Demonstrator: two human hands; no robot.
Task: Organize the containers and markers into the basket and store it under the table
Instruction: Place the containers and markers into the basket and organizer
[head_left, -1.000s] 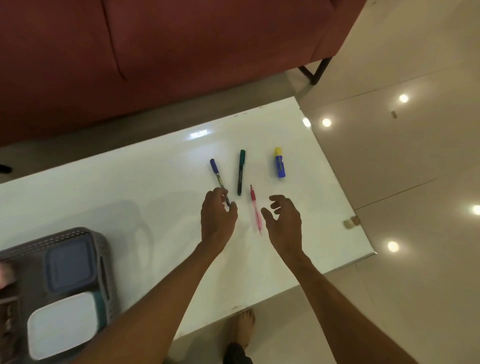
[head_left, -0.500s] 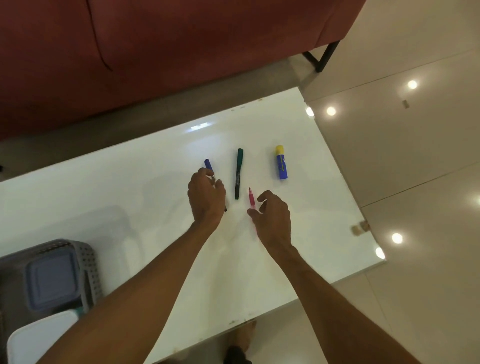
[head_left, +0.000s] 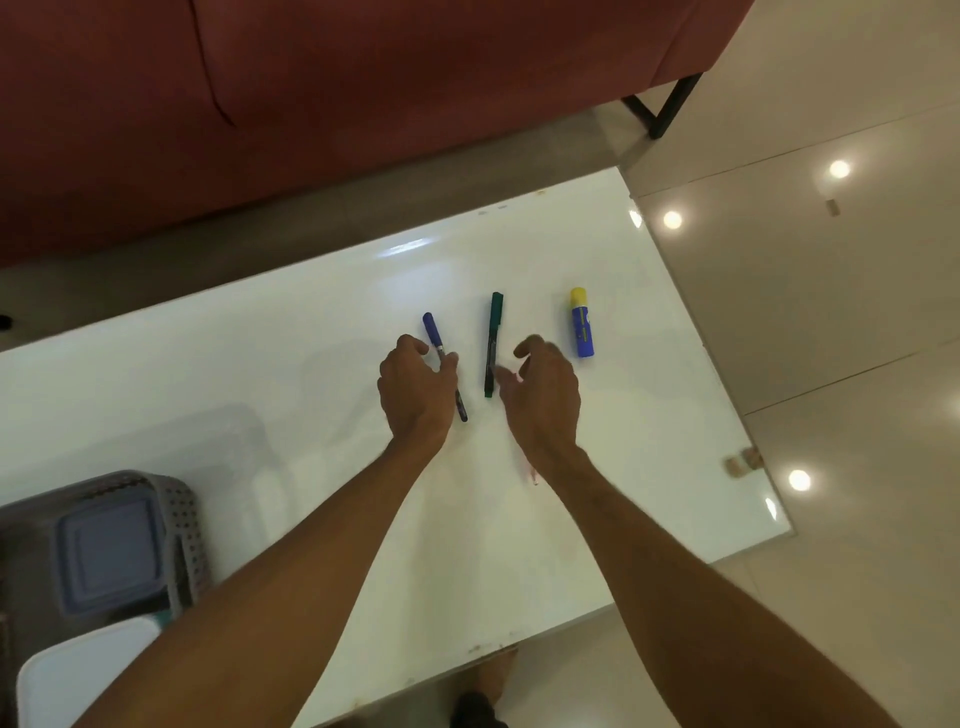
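Two fingers pinch blue marker midway.

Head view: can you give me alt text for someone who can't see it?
Two bare hands reach over a white table: the left hand pinches a blue marker, and the right hand hovers open beside a green marker. A blue glue stick lies right; a grey basket of containers sits at left.
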